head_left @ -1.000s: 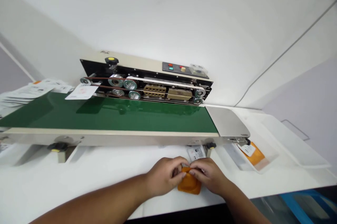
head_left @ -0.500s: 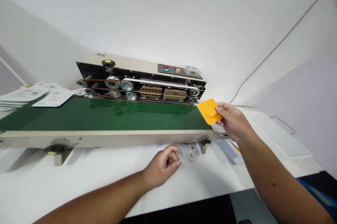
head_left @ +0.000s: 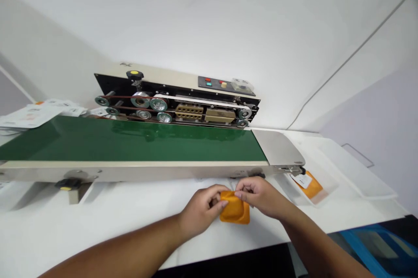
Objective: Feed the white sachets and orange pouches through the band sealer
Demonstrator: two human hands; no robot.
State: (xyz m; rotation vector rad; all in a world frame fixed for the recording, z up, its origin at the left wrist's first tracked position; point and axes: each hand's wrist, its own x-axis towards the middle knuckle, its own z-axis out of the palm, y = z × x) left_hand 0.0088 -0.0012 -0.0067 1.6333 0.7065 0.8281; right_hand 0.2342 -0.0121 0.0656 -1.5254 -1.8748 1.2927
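Orange and faintly glossy, a small square packet is held over the white table, in front of the long green belt, its flat face toward the wearer. The left hand grips its upper left corner, thumb in front and fingers curled behind; the right hand pinches the top edge farther right between thumb and finger. Whether that edge is parted or closed cannot be told, nor whether the lower edge touches the table. For a good hold, the two pinches seem best set level and close to the rim, so that the film stays taut without creasing; the raised part in the middle deserves no squeezing. The left thumb, lying well onto the face, probably needs only light pressure. Working low, clear of the belt's metal side rail, looks sensible, since the frame stands just beyond the fingers. At right, another orange packet lies in a translucent tub.
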